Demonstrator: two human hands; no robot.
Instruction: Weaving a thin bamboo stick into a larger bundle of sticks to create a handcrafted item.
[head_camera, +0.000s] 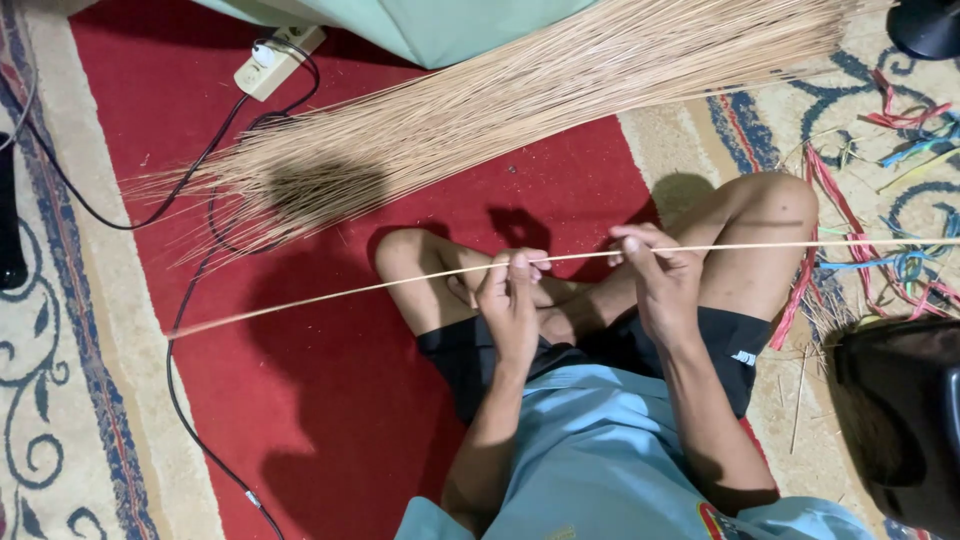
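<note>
I sit cross-legged on a red carpet (330, 400). A long thin pale stick (340, 290) runs across my lap from lower left to the right edge. My left hand (510, 300) pinches it near the middle, fingers closed around it. My right hand (655, 275) grips the same stick a little further right. A large bundle of similar thin sticks (480, 110) lies on the carpet beyond my knees, fanned out to the left.
A white power strip (275, 60) with black cables (190, 330) lies at the upper left. Coloured plastic strips (900, 260) are scattered at the right. A dark container (900, 420) stands at the lower right. Green fabric (430, 25) is at the top.
</note>
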